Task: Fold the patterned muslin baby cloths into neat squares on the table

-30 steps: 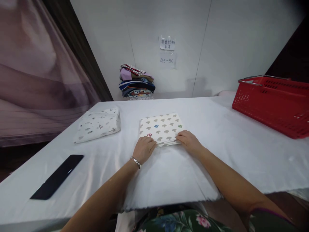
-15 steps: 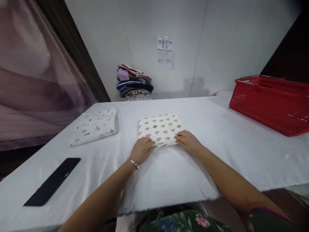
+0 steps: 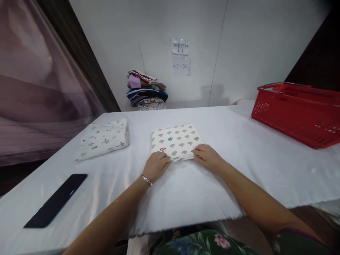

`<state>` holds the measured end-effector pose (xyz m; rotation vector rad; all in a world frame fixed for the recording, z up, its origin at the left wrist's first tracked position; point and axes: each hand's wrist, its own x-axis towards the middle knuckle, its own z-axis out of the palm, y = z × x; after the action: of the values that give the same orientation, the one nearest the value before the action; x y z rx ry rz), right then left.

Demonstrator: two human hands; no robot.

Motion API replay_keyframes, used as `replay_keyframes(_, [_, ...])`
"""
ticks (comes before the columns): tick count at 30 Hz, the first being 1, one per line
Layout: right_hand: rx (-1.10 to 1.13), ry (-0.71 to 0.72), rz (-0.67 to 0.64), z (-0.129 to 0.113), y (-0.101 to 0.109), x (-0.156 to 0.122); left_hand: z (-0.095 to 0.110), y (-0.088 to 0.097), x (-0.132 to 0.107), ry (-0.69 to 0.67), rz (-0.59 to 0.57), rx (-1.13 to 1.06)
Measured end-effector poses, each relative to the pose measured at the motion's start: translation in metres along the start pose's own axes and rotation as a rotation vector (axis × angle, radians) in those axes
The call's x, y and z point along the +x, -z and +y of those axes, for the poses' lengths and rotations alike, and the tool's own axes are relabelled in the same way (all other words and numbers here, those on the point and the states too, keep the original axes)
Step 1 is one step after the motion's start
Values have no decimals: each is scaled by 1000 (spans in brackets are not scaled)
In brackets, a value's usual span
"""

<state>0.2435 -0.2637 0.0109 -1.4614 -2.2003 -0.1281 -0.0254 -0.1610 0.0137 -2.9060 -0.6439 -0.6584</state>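
A folded white cloth with a grey mushroom print point(image 3: 176, 140) lies flat on the table before me, a few of its mushrooms red, blue and green. At its near left corner my left hand point(image 3: 156, 164), with a silver bracelet on the wrist, is closed on the edge, fingers on top and thumb at the near side. My right hand point(image 3: 208, 156) grips the near right corner in the same way. Layered folds show along the near edge between the hands. The thumbs are partly hidden.
Another folded white cloth with grey plant prints point(image 3: 103, 140) lies at the left. Nearer me is a flat black object point(image 3: 55, 202). A red basket point(image 3: 294, 113) stands at the right, and a stack of folded fabrics point(image 3: 147, 90) at the back by the wall. White cloth covers the table point(image 3: 225, 124).
Both hands stay at the near corners of the mushroom-print cloth, almost unmoved. The whole view has shifted very slightly.
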Motion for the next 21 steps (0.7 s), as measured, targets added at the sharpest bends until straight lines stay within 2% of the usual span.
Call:
replay_keyframes(3, [-7,-6,-15,2,2,-2,-2,1,-1,-5,-32,-19])
replay_keyframes(9, [-18,-37,47,5,-2,-4,-3,2,4,50,-33,-38])
replay_keyframes(17, [-91,-10,192,13,-12,4,-1,0,6,56,-3,-8])
replay_keyframes(21, [-99,-7,139,14,-11,4,2,-1,6,72,-13,34])
